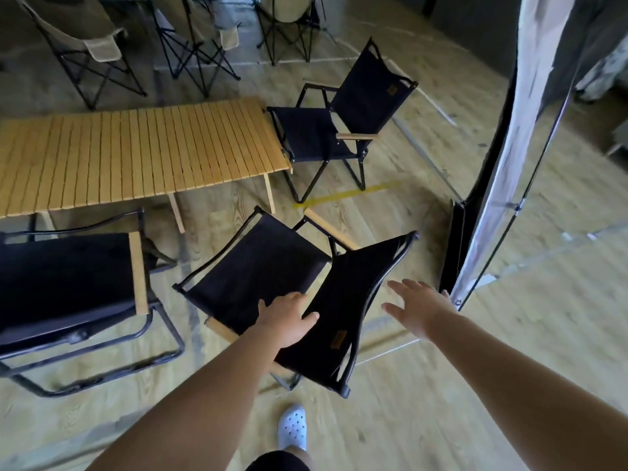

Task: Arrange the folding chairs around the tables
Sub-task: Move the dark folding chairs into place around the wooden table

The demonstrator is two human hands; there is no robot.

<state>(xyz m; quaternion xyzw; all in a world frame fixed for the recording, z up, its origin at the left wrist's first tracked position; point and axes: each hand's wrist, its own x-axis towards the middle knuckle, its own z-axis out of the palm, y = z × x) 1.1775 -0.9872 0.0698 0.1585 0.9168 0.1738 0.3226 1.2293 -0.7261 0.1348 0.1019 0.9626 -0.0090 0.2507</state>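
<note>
A black folding chair (258,266) with wooden armrests stands right in front of me, its backrest (350,294) nearest to me. My left hand (285,317) grips the left edge of that backrest. Just right of the backrest, my right hand (414,305) hovers with fingers spread and touches nothing. A low slatted wooden table (136,151) stretches across the left middle. A second black chair (333,130) sits at the table's right end. A third black chair (68,283) stands at the left, close to the table's near side.
Several beige folding chairs (85,39) with black frames stand beyond the table. A tent wall with a black pole (489,164) rises on the right, its foot close to my right hand. Wooden floor lies open near my white shoe (292,426).
</note>
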